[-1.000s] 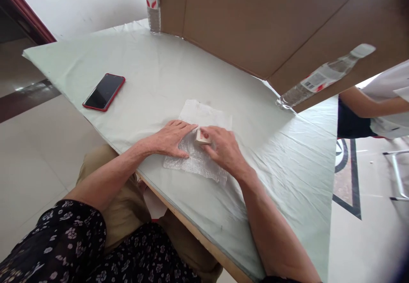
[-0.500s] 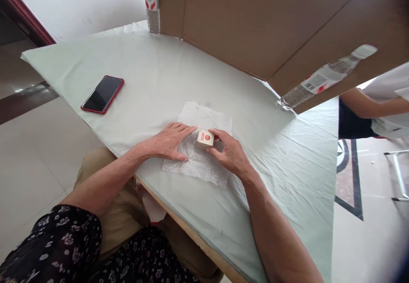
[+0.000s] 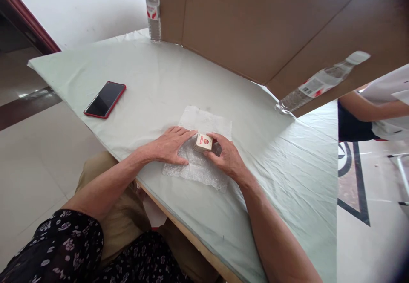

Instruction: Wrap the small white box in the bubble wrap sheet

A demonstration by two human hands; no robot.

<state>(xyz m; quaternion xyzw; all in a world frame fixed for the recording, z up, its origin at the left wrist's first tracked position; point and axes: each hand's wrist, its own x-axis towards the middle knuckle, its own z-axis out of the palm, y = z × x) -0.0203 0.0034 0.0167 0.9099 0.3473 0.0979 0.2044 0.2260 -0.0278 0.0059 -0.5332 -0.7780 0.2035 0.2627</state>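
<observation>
A small cream box (image 3: 203, 142) with a red label is over a sheet of bubble wrap (image 3: 207, 121), near the middle of the view. My right hand (image 3: 226, 155) grips the box from its right side, thumb at the near edge and fingers at the far edge. To the left of the box, my left hand (image 3: 171, 145) lies with fingers spread, partly on the wrap and partly on the cloth. Its index fingertip is close to the box; whether they touch is unclear.
The table has a pale green cloth (image 3: 128, 70). A red-cased phone (image 3: 105, 99) lies at the left. One bottle (image 3: 153, 14) stands by the brown cardboard panel (image 3: 230, 23); another bottle (image 3: 316, 87) appears tilted at the right. Beyond it shows a person's arm (image 3: 367, 106).
The box in my right hand has shifted slightly left relative to the wrap. My left hand keeps about the same place. The whole view has moved a little.
</observation>
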